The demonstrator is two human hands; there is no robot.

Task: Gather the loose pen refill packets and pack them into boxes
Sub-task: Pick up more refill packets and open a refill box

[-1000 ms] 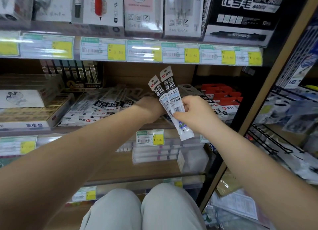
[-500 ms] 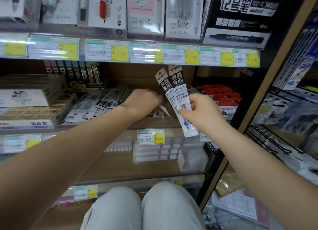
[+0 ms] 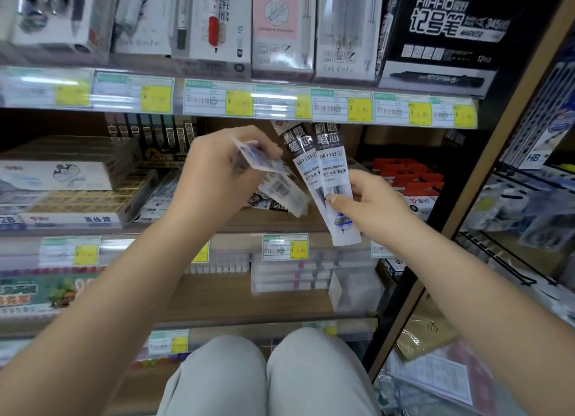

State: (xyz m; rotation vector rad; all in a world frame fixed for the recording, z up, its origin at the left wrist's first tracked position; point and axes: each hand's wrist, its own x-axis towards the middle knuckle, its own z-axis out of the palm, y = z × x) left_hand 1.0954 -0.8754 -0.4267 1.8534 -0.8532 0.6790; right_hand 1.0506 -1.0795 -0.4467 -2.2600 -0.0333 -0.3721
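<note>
From the head view, the right hand (image 3: 370, 207) holds two pen refill packets (image 3: 326, 179) fanned upright in front of the middle shelf (image 3: 273, 222); its grip is closed on them, thumb pressed across their printed fronts, probably so the pair stays squared and face-out as a growing stack. The left hand (image 3: 217, 172) has its fingers curled around another packet (image 3: 273, 179), blurred and slanting down to the right with its lower end near the held pair but apparently not touching it; the tilt suggests it is being brought across to join them. More loose refill packets (image 3: 161, 194) lie in a scattered spread on the shelf behind the left wrist, between the flat yellow boxes (image 3: 77, 204) on the left and the red-topped cartons (image 3: 410, 182) on the right, so gathering looks only partly done. No open box meant for packing can be picked out with certainty. The person's knees (image 3: 267, 375) show at the bottom, squatting close to the shelving, which keeps the low shelf within reach of both hands.
</note>
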